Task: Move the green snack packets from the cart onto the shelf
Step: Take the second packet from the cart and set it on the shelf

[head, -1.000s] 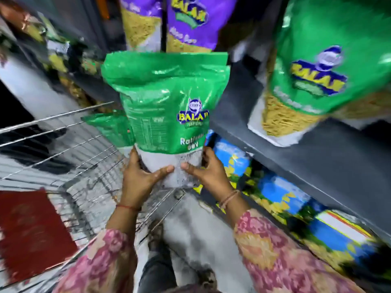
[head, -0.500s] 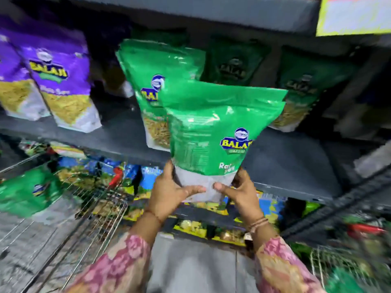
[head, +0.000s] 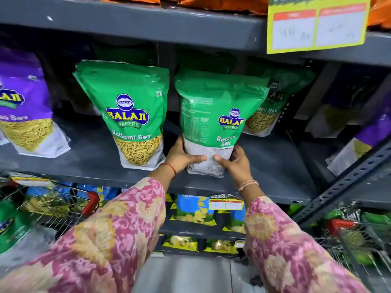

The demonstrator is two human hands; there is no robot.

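Observation:
A green snack packet (head: 213, 115) stands upright on the grey shelf (head: 88, 153), back side towards me. My left hand (head: 182, 155) and my right hand (head: 234, 163) both grip its white lower part, thumbs on the front. To its left stands another green packet (head: 129, 115), front side out. A third green packet (head: 268, 111) leans behind it on the right, partly hidden. At the lower left, a green packet (head: 10, 227) lies in the wire cart (head: 55, 208).
Purple packets (head: 23, 111) stand at the shelf's left end and others at the right (head: 364, 132). A yellow price sign (head: 317, 24) hangs from the shelf above. Blue and yellow packets (head: 194, 210) fill the lower shelves. A second wire basket (head: 359, 235) is at the lower right.
Both hands carried the green packet up from over the cart and forward onto the shelf, where its base now rests. The view swung from the cart to the shelf.

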